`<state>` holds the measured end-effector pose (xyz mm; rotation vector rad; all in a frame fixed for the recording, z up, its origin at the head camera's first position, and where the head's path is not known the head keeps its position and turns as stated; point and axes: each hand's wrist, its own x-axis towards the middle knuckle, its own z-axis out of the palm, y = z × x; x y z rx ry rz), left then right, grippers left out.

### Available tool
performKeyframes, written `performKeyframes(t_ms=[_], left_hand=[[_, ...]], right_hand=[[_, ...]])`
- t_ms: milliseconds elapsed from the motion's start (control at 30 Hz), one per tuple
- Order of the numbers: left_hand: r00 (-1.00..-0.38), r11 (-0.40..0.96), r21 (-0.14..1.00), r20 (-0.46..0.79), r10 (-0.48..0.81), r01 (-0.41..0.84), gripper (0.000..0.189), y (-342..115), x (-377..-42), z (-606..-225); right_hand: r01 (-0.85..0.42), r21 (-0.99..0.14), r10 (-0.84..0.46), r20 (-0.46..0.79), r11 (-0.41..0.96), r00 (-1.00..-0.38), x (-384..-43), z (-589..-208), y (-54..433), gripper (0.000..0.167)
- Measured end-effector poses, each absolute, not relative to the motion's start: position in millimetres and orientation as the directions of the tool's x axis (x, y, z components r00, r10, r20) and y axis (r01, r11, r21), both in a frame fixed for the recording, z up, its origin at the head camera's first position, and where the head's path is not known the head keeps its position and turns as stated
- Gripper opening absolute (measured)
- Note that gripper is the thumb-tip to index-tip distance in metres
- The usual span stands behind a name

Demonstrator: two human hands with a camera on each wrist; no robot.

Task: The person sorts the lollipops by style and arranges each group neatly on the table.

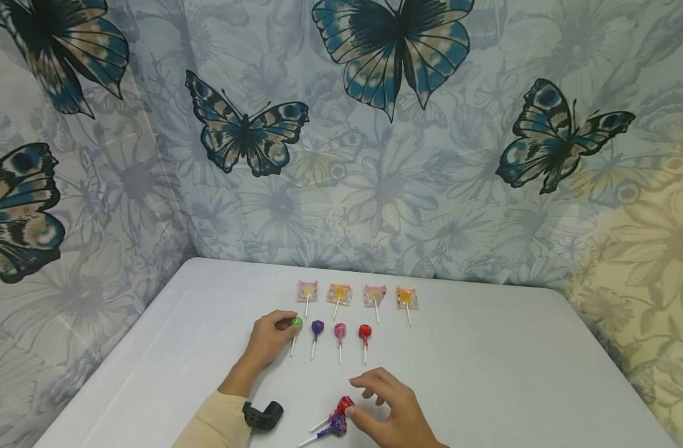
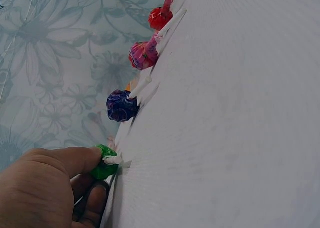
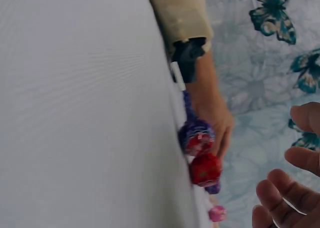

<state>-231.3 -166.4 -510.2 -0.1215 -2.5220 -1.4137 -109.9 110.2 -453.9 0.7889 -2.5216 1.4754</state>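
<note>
Thumb and fingers of my left hand (image 1: 267, 341) pinch the green-wrapped head of a lollipop (image 2: 104, 169) at the left end of a row. To its right lie a dark purple lollipop (image 1: 317, 327), a pink one (image 1: 340, 331) and a red one (image 1: 365, 333), sticks pointing toward me. Nearer to me, my right hand (image 1: 396, 409) hovers with fingers apart and loosely bent, nothing in its grasp. Beside its thumb, a second red lollipop (image 1: 345, 404) and a second purple lollipop (image 1: 338, 426) lie together, sticks toward the lower left.
Behind the row, several flat lollipops in clear printed wrappers form another line, from a pink one (image 1: 307, 290) to an orange one (image 1: 406, 297). All lie on a white table (image 1: 487, 361). Butterfly-patterned cloth (image 1: 375, 205) hangs beyond its far edge.
</note>
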Motion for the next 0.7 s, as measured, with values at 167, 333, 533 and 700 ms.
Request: performKeyframes(t_ms=[167, 333, 533, 700], left_hand=[[-0.966, 0.526, 0.829, 0.253, -0.051, 0.19, 0.027, -165, -231, -509], [-0.965, 0.524, 0.829, 0.258, -0.049, 0.195, 0.026, -164, -230, -508], [-0.965, 0.53, 0.826, 0.257, -0.05, 0.192, 0.026, -164, -231, -509], [-0.962, 0.54, 0.82, 0.265, -0.064, 0.19, 0.027, -165, -230, -510]], right_hand=[[-0.436, -0.808, -0.435, 0.253, 0.396, -0.864, -115, -465, 110, 0.034], [-0.349, -0.83, -0.471, 0.12, 0.435, -0.874, -118, -471, 110, 0.042], [-0.284, -0.817, -0.474, 0.016, 0.501, -0.88, -121, -478, 106, 0.046], [-0.359, -0.8, -0.5, 0.087, 0.481, -0.862, -123, -482, 105, 0.039]])
